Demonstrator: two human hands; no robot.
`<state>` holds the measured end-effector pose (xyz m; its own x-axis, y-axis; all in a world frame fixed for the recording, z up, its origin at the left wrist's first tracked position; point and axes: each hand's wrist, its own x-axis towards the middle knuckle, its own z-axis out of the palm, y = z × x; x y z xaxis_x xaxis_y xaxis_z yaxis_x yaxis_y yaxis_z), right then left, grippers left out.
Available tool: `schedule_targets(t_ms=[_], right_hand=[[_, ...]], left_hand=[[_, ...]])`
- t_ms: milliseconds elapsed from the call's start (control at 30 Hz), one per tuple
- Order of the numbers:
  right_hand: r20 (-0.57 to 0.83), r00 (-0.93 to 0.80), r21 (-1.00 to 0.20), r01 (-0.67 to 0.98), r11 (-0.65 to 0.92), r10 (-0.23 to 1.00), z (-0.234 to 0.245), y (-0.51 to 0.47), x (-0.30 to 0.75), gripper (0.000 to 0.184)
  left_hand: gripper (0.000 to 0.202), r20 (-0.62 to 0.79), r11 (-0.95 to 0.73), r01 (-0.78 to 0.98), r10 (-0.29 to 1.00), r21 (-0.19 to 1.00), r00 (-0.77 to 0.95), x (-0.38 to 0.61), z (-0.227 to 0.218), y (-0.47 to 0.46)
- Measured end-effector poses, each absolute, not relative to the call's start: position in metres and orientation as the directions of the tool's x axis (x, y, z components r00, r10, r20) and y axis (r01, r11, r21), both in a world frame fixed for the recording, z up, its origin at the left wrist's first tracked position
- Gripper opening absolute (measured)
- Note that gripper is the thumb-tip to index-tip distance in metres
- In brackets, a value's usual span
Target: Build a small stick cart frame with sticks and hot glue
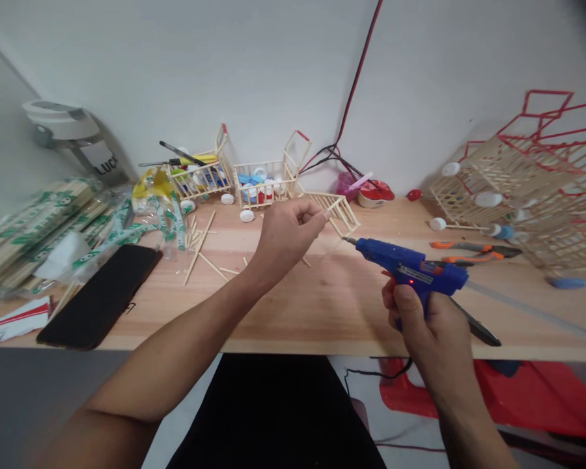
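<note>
My left hand (pixel 293 231) is closed in a pinch at the near end of a small frame of pale wooden sticks (pixel 344 215). The palm and fingers hide part of that frame. My right hand (pixel 427 319) is wrapped round the handle of a blue hot glue gun (pixel 403 264), whose red light is lit. The gun's metal nozzle points left, just below and beside the frame's near corner. Thin glue threads seem to hang near the tip. A clear glue stick (pixel 532 309) runs out of the gun's back.
Two small stick carts (pixel 266 185) with bottle caps in them stand by the wall. At right are stacked stick carts (pixel 508 169) and orange-handled pliers (pixel 473 251). Loose sticks (pixel 200 251), a black phone (pixel 102 296), packaged chopsticks (pixel 39 225) and a bottle (pixel 75 140) lie or stand left.
</note>
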<state>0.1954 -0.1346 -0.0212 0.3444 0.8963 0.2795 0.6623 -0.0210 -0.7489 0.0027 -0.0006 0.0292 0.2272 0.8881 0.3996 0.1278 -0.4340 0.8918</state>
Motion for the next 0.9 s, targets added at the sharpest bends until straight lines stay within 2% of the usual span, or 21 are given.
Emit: schedule_targets(t_ms=[367, 900], right_hand=[[0.322, 0.341, -0.704, 0.710, -0.017, 0.883, -0.0205, -0.1334, 0.1955, 0.048], [0.305, 0.360, -0.689, 0.722, -0.057, 0.881, -0.0198, -0.1332, 0.1963, 0.054]], left_hand=[[0.024, 0.388, -0.421, 0.141, 0.896, 0.896, 0.215, 0.0032, 0.0293, 0.0004], [0.022, 0.402, -0.436, 0.145, 0.890, 0.888, 0.213, 0.0028, 0.0299, -0.0003]])
